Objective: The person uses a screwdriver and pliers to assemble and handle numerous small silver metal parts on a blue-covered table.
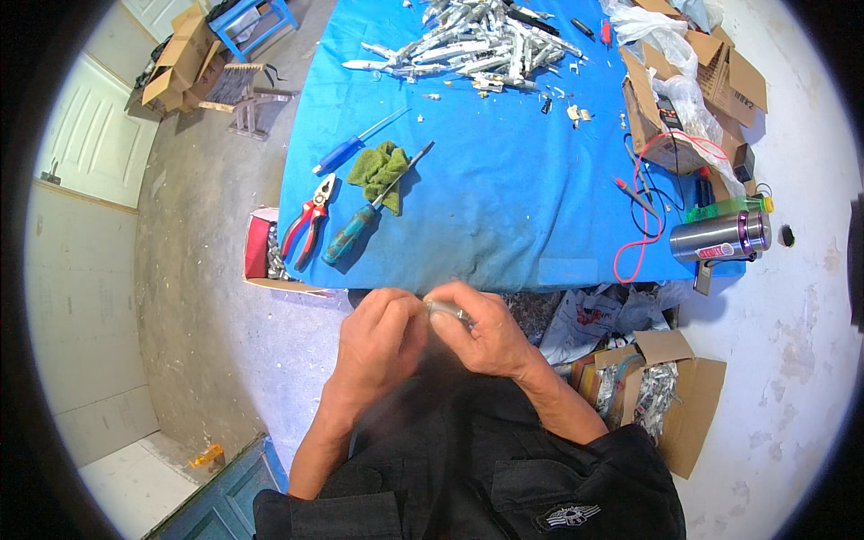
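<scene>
Just off the table's near edge, my two hands meet in front of my body. My right hand [481,331] is closed, pinching a small grey cylindrical piece [448,311] between thumb and forefinger. My left hand [385,331] is closed against the other side of it, its fingers curled in; what they grip is hidden. Beyond my hands on the blue cloth lie a teal-handled screwdriver [351,236], its shaft resting over a crumpled green rag [378,169], red-handled pliers [308,221], and a thin blue-handled screwdriver [340,155].
A heap of white and silver slim parts [477,45] covers the table's [504,198] far side. To the right are a steel flask [720,238], red and black test leads [641,247] and an open carton [643,108]. Cartons of parts stand below: one [693,405] right, one [261,247] left.
</scene>
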`<move>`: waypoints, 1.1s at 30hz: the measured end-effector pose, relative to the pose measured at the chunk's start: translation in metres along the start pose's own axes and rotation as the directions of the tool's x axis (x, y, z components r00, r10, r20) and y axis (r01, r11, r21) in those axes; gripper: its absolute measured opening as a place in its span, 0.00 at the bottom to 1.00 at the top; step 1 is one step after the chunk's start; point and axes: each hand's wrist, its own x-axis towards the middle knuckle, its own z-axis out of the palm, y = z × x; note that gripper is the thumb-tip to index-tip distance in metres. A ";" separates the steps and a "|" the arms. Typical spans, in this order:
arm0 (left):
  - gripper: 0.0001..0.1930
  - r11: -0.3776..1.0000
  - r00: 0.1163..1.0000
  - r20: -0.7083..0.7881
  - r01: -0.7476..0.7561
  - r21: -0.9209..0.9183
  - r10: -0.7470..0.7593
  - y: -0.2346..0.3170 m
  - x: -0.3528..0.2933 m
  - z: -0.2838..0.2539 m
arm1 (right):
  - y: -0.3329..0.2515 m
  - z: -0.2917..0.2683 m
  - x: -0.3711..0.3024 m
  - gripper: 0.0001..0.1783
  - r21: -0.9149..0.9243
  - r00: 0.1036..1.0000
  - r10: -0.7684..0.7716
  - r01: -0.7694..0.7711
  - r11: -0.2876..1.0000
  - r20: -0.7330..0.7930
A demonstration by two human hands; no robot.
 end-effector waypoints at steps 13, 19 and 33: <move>0.16 0.995 0.995 -0.089 -0.036 0.090 0.044 -0.001 -0.004 0.006 | -0.007 0.006 0.001 0.10 -0.030 0.999 0.034 -0.035 0.999 -0.026; 0.15 0.996 0.985 -0.166 -0.034 0.085 0.048 -0.005 -0.007 0.015 | -0.005 0.010 0.001 0.10 -0.024 0.999 0.008 -0.009 1.000 -0.047; 0.06 0.970 0.977 -0.076 0.185 -0.157 -0.199 -0.006 -0.001 -0.007 | 0.000 -0.005 -0.011 0.13 0.378 0.970 0.223 -0.170 0.910 -0.099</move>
